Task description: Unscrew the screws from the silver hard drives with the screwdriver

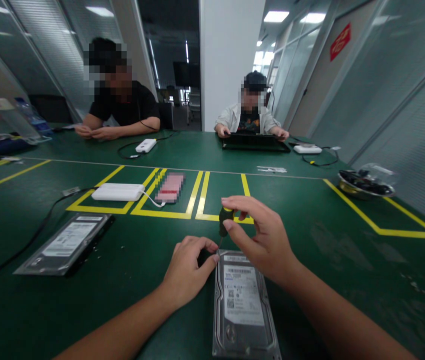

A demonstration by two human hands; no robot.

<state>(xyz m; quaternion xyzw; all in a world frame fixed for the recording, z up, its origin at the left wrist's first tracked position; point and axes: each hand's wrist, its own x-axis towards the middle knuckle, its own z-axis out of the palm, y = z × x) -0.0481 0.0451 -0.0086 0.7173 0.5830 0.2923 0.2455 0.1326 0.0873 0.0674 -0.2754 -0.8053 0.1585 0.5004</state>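
A hard drive with a white label lies flat on the green table in front of me. My right hand grips a small screwdriver by its dark green handle, between thumb and fingers. The screwdriver stands nearly upright, its thin shaft meeting the drive's far left corner. There my left hand curls thumb and forefinger together around the tip; whatever they pinch is too small to make out. To the left lies a second hard drive, label up, apart from both hands.
Yellow tape marks boxes on the table. Beyond my hands lie a white power bank and a pink phone, joined by a cable. A metal bowl holds dark parts at right. Two people sit opposite, one holding a dark panel.
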